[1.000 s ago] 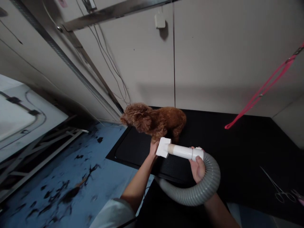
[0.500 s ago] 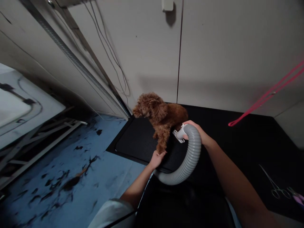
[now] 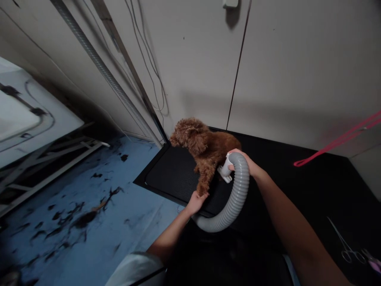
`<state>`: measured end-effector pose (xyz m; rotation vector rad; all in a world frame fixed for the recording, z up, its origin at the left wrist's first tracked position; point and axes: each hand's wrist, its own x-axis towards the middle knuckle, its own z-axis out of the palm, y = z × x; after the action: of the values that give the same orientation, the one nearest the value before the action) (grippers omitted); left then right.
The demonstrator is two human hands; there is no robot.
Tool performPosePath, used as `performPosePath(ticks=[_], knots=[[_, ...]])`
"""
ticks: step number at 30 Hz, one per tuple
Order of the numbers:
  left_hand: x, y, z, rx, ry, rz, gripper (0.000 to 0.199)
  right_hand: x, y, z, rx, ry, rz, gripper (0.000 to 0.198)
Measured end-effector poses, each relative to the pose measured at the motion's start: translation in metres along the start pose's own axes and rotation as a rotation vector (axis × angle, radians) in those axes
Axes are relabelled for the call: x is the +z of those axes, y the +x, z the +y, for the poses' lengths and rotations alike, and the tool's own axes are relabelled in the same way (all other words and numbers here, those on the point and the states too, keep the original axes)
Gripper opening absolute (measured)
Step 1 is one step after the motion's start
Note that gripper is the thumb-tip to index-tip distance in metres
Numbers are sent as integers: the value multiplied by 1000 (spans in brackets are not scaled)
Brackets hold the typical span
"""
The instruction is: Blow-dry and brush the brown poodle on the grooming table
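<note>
A curly brown dog [image 3: 205, 145] sits on the black table mat [image 3: 169, 171], its head turned to the left. My left hand [image 3: 196, 201] is closed around the lower end of its front leg [image 3: 205, 174]. In my right hand [image 3: 245, 161] is the grey corrugated dryer hose [image 3: 238, 194], gripped at its white nozzle [image 3: 225, 171]. That nozzle points down and left, close beside the dog's chest and front leg. The hose curls down from it and passes behind my left wrist. My right fingers are partly hidden by the hose.
Scissors [image 3: 348, 246] and a pink-handled tool [image 3: 373, 264] lie at the table's right. A red lead [image 3: 330, 149] hangs over that side. Dark hair clumps [image 3: 86, 218] litter the blue floor [image 3: 145, 214]. A white tub [image 3: 35, 115] on a metal frame stands left; cables run down the wall.
The nozzle has tilted further downward and shifted slightly left and down beside the dog. My left hand keeps its hold on the leg. The camera view has turned a little.
</note>
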<state>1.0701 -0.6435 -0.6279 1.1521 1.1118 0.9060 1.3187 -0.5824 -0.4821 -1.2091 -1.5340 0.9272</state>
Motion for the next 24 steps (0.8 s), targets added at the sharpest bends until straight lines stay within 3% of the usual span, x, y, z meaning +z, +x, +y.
performPosePath(ticks=[7, 19, 21, 24], knots=[[-2, 3, -2, -32, -33, 19, 33, 4, -13, 1, -45, -85, -82, 45], [-16, -1, -16, -10, -33, 39, 34, 6, -34, 1, 35, -44, -1, 47], [-19, -5, -19, -22, -19, 40, 36, 4, -45, -2, 7, -74, 102, 49], [-16, -10, -24, -54, -33, 6, 42, 8, -71, -15, -92, -76, 420, 52]])
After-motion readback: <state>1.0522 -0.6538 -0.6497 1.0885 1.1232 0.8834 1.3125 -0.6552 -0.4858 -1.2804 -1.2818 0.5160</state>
